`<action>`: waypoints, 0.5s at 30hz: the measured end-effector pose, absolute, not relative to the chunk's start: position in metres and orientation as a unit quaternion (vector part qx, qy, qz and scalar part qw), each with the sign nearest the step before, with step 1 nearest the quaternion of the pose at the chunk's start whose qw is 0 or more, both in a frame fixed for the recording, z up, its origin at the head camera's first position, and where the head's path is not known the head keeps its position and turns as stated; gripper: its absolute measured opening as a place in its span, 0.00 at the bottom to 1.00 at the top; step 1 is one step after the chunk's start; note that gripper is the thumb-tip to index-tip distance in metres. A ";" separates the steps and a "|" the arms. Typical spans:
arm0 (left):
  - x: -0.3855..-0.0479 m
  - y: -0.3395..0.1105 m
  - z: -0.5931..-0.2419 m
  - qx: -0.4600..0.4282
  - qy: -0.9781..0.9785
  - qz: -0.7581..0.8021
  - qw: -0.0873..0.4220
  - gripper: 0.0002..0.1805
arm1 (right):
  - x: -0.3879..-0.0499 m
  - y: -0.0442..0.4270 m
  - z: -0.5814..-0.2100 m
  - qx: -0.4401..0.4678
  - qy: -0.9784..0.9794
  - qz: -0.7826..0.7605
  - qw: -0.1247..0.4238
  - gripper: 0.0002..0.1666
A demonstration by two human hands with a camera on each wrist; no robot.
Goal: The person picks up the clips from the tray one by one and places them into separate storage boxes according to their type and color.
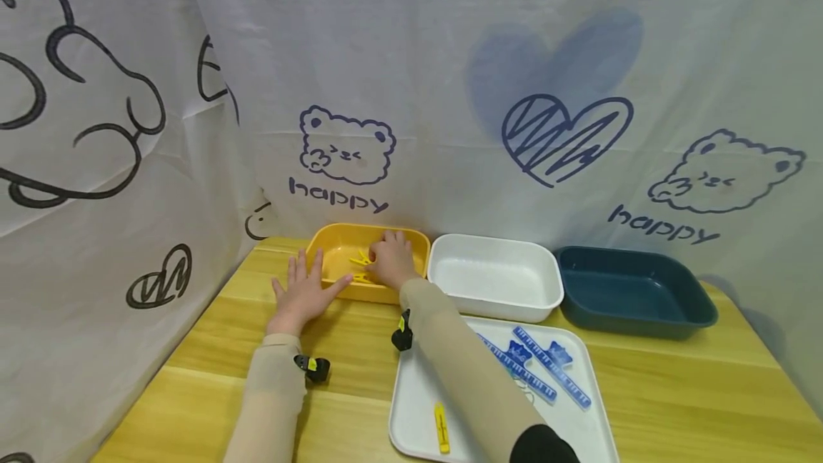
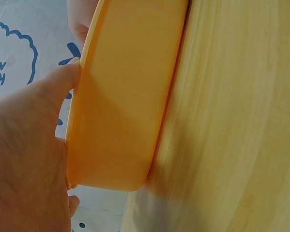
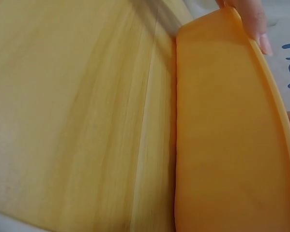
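Note:
A yellow plastic tub (image 1: 379, 294) stands at the back left of the wooden table. My left hand (image 1: 303, 300) rests at its front left corner with fingers spread, the thumb touching the front rim; the left wrist view shows this thumb against the tub's edge. Inside the tub, my right hand (image 1: 392, 261) has its fingers curled and appears to pinch a small yellow clothespin (image 1: 360, 259). Another yellow clothespin (image 1: 362, 278) lies just below it, near the front wall. The right fingertips are partly hidden. Both wrist views mostly show the tub's outer wall.
Right of the yellow tub stand a white tub (image 1: 491, 303) and a dark teal tub (image 1: 633, 321). A white tray (image 1: 411, 406) in front, partly under my right forearm, bears blue ruler-like strips (image 1: 551, 366) and a yellow clothespin (image 1: 441, 427). A printed curtain (image 1: 444, 184) hangs behind.

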State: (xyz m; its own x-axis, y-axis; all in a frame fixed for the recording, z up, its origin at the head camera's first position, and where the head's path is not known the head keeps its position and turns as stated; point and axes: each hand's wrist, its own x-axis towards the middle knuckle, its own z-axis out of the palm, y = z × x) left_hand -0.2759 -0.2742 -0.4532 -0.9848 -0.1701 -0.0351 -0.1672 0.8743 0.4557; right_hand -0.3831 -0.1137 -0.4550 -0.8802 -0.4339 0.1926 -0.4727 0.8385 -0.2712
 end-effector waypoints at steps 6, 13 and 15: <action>-0.275 -0.274 -0.453 0.089 -0.968 -0.235 0.002 0.56 | -0.386 -0.115 -0.457 0.229 -0.960 0.155 0.051 0.13; -0.276 -0.274 -0.454 0.092 -0.968 -0.234 0.001 0.57 | -0.390 -0.117 -0.460 0.223 -0.963 0.148 0.041 0.11; -0.277 -0.274 -0.455 0.094 -0.968 -0.232 0.002 0.57 | -0.390 -0.117 -0.459 0.224 -0.963 0.147 0.042 0.11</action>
